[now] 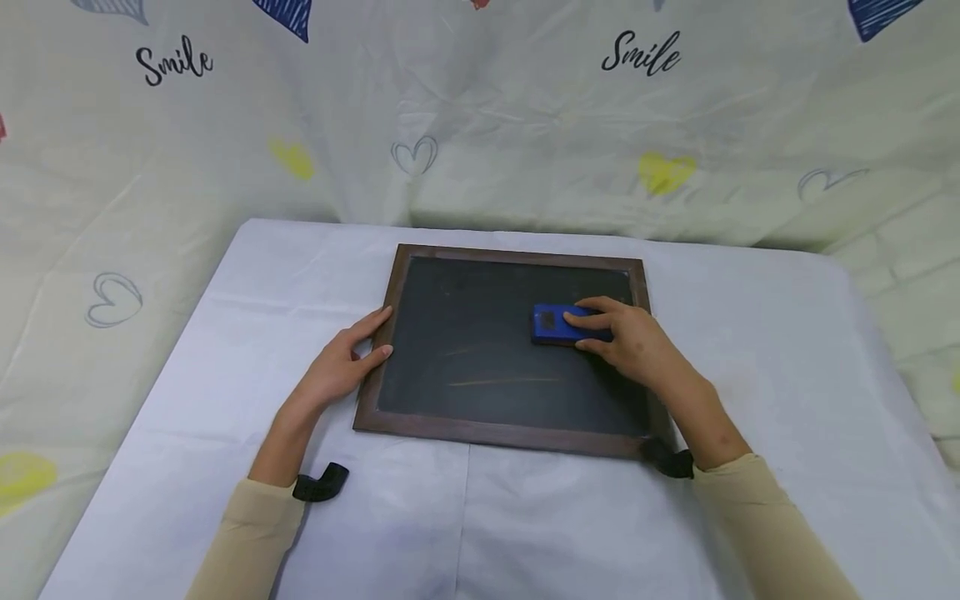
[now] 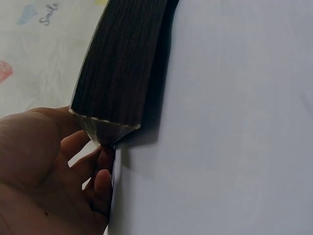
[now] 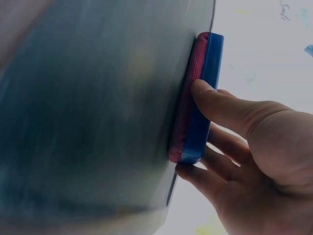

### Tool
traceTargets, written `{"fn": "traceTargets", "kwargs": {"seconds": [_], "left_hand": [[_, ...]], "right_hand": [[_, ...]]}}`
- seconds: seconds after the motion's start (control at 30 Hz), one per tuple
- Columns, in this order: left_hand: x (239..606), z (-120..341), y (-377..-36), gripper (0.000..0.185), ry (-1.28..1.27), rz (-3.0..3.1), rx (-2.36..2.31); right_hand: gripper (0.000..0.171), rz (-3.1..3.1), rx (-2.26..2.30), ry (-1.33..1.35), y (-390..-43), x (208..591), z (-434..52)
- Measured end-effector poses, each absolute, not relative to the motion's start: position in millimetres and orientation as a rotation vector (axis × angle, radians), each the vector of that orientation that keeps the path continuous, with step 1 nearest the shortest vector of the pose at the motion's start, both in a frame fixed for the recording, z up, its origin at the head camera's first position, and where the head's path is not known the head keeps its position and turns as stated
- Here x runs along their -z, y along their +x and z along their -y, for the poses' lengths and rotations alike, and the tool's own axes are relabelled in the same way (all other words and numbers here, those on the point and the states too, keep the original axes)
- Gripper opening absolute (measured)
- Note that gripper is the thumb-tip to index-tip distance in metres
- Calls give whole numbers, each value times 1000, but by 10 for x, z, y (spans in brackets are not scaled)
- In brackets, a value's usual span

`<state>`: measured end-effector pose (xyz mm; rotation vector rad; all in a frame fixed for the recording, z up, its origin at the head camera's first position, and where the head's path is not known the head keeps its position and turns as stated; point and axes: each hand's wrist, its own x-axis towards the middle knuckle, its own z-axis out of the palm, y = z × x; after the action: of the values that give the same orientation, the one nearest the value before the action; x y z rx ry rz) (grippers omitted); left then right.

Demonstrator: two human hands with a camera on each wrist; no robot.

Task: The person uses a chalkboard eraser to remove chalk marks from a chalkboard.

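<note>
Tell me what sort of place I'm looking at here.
Probably a makeshift recording setup, not a classroom: a table under a white cloth, a heart-print "Smile" sheet hung behind, and a framed chalkboard with a blue eraser.

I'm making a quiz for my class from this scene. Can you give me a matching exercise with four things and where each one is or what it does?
Things:
1. eraser
2. left hand
3. right hand
4. chalkboard

States:
A. lies flat on the white tablecloth
B. rests on the board's left frame edge
C. grips the eraser
D. blue, pressed on the dark board surface

Pairs: 1-D, 2-B, 3-C, 4-A
</note>
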<state>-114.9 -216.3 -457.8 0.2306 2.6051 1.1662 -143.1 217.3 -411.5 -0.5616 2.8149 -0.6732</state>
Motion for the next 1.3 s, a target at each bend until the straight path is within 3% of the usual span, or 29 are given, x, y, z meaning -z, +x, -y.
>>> {"fn": "traceTargets", "kwargs": {"seconds": [0.97, 1.3], "left_hand": [[4601, 2154, -1139, 66, 259, -2591, -1245], [4563, 2138, -1147, 65, 271, -2574, -1263]], "right_hand": [[50, -2665, 551, -869, -1364, 4055, -749], [49, -2714, 522, -901, -1313, 4056, -660]]}}
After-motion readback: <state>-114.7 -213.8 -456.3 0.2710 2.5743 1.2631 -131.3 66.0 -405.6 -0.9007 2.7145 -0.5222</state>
